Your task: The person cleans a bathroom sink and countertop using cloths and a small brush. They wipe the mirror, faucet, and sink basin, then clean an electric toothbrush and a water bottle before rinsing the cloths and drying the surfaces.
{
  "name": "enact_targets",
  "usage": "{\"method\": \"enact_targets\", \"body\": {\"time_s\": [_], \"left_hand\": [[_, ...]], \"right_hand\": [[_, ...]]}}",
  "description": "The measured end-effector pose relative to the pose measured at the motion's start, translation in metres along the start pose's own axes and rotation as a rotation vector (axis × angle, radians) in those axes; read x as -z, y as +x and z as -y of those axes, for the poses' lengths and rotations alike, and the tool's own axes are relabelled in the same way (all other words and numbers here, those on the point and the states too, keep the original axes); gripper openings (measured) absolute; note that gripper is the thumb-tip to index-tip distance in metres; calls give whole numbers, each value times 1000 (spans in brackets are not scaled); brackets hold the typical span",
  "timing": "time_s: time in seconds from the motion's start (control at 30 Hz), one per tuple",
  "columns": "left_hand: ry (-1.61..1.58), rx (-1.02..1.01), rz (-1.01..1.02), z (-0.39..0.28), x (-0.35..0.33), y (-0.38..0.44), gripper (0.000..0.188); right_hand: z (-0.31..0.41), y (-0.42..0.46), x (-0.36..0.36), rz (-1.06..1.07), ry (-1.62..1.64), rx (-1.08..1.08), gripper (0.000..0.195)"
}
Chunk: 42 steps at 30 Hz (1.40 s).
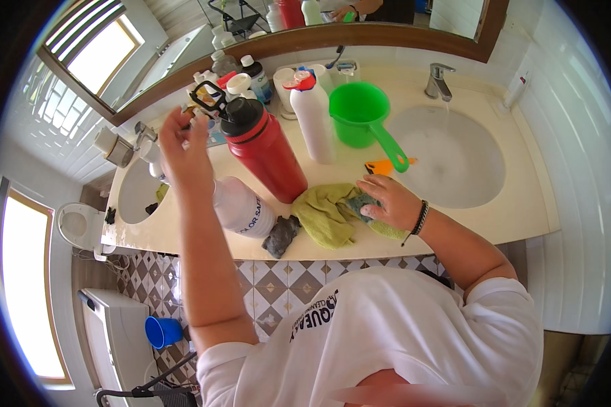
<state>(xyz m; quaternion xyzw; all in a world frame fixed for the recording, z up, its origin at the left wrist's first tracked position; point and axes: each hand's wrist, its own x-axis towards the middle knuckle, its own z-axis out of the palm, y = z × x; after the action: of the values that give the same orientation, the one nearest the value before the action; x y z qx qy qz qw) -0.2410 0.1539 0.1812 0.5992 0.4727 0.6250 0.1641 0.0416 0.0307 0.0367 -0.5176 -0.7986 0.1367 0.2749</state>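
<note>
My left hand (187, 147) is raised at the left with its fingers curled, close to the black loop lid (242, 109) of a red bottle (270, 155). Whether something small sits between those fingertips is hidden. Below its wrist lies a pale plastic jug (242, 206) bearing print. My right hand (394, 203), a dark braided bracelet on its wrist, has thumb and fingers around a dark green scouring pad (360, 204). Under and beside the pad spreads a crumpled yellow-green cloth (326, 213). A wet grey rag (281, 236) touches the cloth's left side.
A green dipper (359, 114), a white bottle with red cap (313, 122) and an orange scraper (379, 167) stand or lie beyond my right hand. Water runs from the tap (438, 81) into the right basin (448, 157). Several toiletries (257, 79) crowd the mirror. A second basin (135, 196) is left.
</note>
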Motion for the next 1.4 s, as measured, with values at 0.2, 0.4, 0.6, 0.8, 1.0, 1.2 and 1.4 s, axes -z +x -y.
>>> {"method": "enact_targets", "body": {"time_s": [0.2, 0.4, 0.6, 0.8, 1.0, 1.2, 1.4], "left_hand": [[131, 360, 403, -2, -2, 74, 29], [-396, 484, 448, 15, -32, 81, 11], [-405, 245, 468, -63, -21, 88, 39], [-477, 99, 416, -145, -20, 129, 38], [-393, 156, 340, -221, -74, 71, 30], [-619, 261, 947, -243, -123, 28, 23], [-496, 274, 417, -275, -192, -42, 15]], "right_hand": [[-5, -15, 8, -3, -8, -61, 46], [-21, -40, 0, -40, -164, -31, 42], [-33, -70, 18, -70, -142, -169, 36], [-45, -94, 31, -52, -23, -130, 35], [-65, -130, 53, -111, 459, -374, 32], [-87, -148, 75, -134, 1238, -651, 28], [-164, -138, 87, -236, 1398, -886, 24]]}}
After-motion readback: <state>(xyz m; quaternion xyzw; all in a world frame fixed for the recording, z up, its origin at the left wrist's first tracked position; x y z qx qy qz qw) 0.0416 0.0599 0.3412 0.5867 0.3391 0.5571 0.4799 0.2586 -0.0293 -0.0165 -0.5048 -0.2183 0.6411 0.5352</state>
